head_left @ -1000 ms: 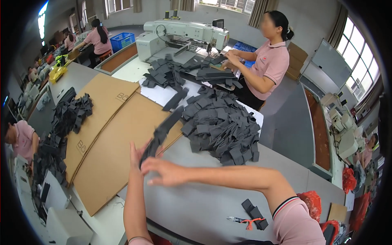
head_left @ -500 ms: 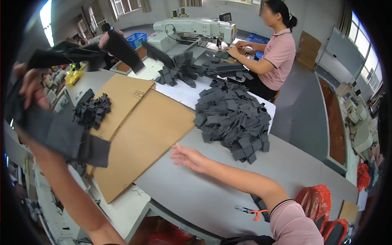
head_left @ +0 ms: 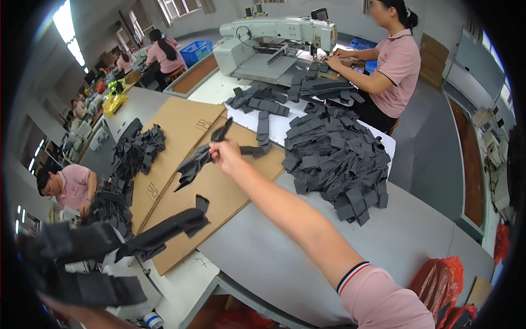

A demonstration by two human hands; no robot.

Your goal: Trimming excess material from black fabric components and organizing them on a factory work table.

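A bright sewing workshop with pale walls surrounds a smooth grey-topped table (head_left: 329,241), which adjoins the white surface under a bulky cream industrial sewing machine (head_left: 276,35). Beside the machine sits a co-worker in a pink polo shirt (head_left: 397,71); another person (head_left: 74,186) bends forward at far left. Flat brown cardboard sheets (head_left: 246,183), straight-edged and overlapping, reach across the table, a tangled heap of dark strips (head_left: 137,149) covering their left edge. A larger mound of matte, charcoal, square-ended fabric strips (head_left: 337,159) lies just right of the cardboard. Crinkled red plastic bags (head_left: 438,279) stand at lower right. Above the cardboard, the right hand (head_left: 224,156) closes on a creased dark fabric strip (head_left: 193,164), its ends sticking out on both sides. A loose, folded bundle of strips (head_left: 93,263) hangs by the left forearm (head_left: 90,316), hiding the left hand, so its grip cannot be told.
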